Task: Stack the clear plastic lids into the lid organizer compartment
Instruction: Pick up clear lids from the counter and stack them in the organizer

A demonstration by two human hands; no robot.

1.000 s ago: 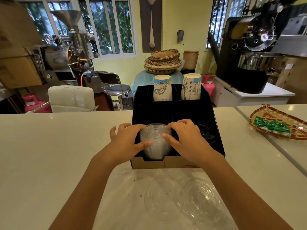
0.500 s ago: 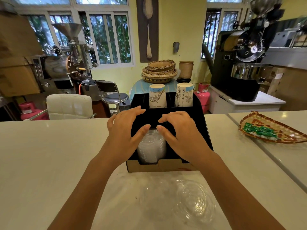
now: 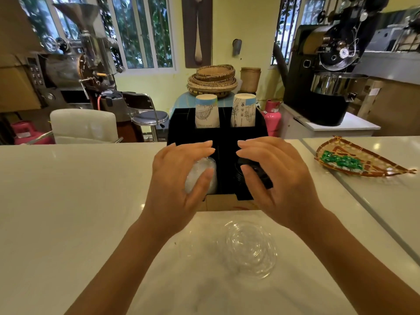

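A black lid organizer point(image 3: 218, 135) stands on the white counter point(image 3: 68, 201) in front of me. A stack of clear plastic lids point(image 3: 195, 173) sits in its front left compartment. My left hand point(image 3: 179, 178) hovers over that stack with fingers spread and nothing in it. My right hand point(image 3: 277, 176) is held the same way over the front right compartment, where dark lids point(image 3: 256, 173) show. More loose clear lids point(image 3: 250, 248) lie on the counter between my forearms, near the front edge. Whether my left hand touches the stack is unclear.
Two upside-down paper cups point(image 3: 206, 112) point(image 3: 244, 112) stand in the organizer's rear slots. A woven tray with green packets point(image 3: 363, 160) lies on the adjoining counter at the right. A white chair point(image 3: 84, 126) and coffee roasters stand beyond the counter.
Both hands have lifted off the stack in the organizer and moved apart, fingers spreading. The stack stays in the compartment.
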